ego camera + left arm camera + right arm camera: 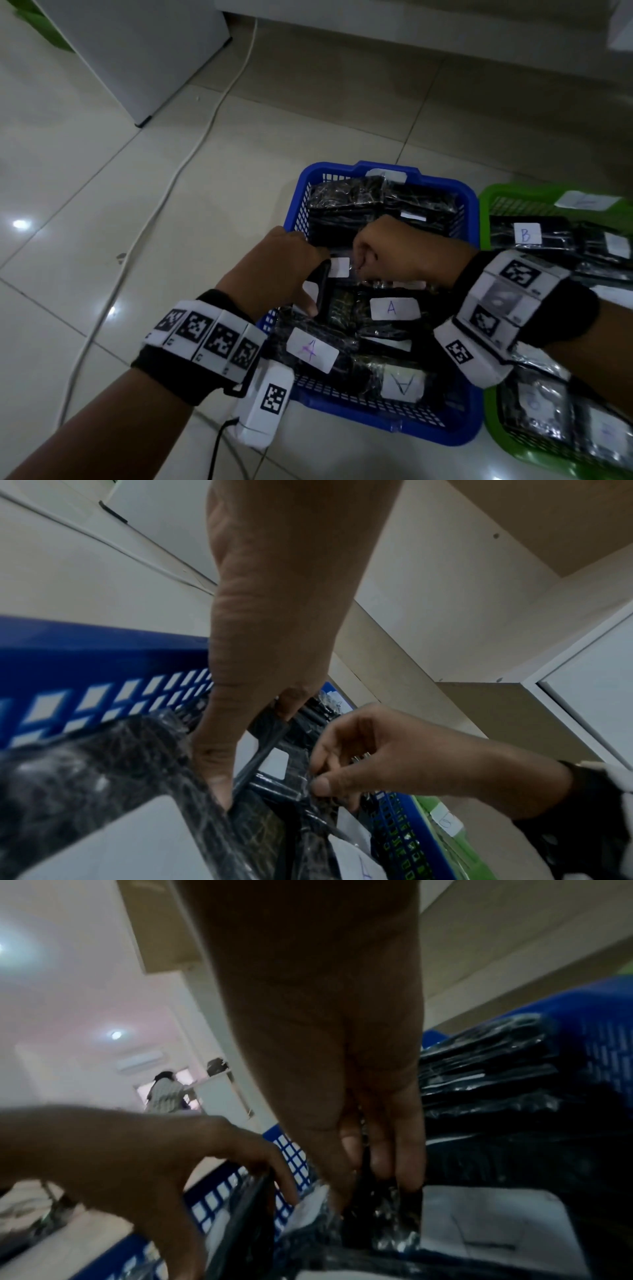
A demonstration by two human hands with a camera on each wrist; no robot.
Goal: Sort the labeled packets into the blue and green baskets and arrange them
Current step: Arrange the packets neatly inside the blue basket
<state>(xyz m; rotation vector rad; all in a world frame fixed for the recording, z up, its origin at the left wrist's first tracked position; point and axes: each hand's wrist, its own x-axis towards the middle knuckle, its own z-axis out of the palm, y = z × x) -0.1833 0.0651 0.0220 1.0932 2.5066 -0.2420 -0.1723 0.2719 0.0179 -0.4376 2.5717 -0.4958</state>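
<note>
- The blue basket (472, 212) on the floor already holds many black packets, those near its front edge labelled A (394, 308).
- Just right of the blue basket, the green basket (489, 198) holds packets marked B (526, 234).
- Sorting looks largely done; arranging remains.
- Left hand (274, 267) grips an upright packet (322, 287) inside the blue basket.
- Right hand (394, 250) pinches wrapping of a packet beside it.

Floor (102, 171): pale glossy tiles.
Blue basket (387, 423): stands on the tiles.
Green basket (489, 197): just right of it.
White cable (191, 150): trails across the tiles.
</note>
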